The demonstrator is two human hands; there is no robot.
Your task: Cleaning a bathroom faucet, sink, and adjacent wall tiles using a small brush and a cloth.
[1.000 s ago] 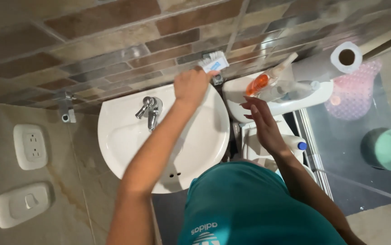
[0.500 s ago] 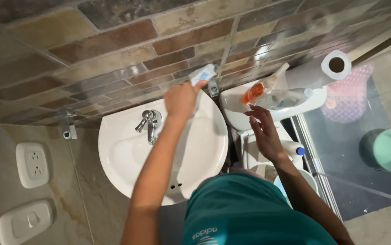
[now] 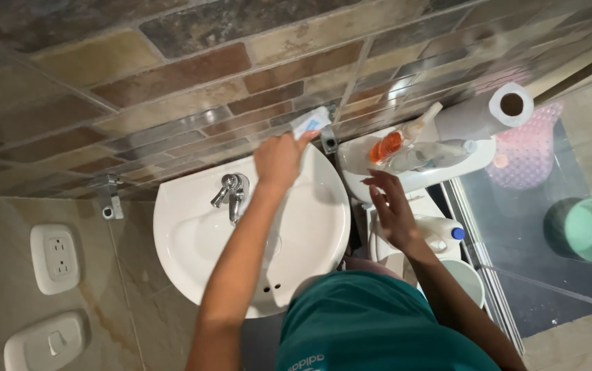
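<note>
Small white-and-blue packet (image 3: pixel 310 124) was up against the brick wall (image 3: pixel 172 82), just past the back rim of the white sink (image 3: pixel 310 227). My left hand (image 3: pixel 279 159) had it, grip closed on the lower end, fingers wrapped, arm stretched over the basin next to the chrome tap (image 3: pixel 231 192). Right hand (image 3: pixel 393 213) hung open, fingers spread, holding nothing, just beside the small white shelf (image 3: pixel 419 180) with the orange bottle (image 3: pixel 395 144). Judgement: hold near the packet's middle, wrist steady, elbow off the tap; free hand off the bottles.
</note>
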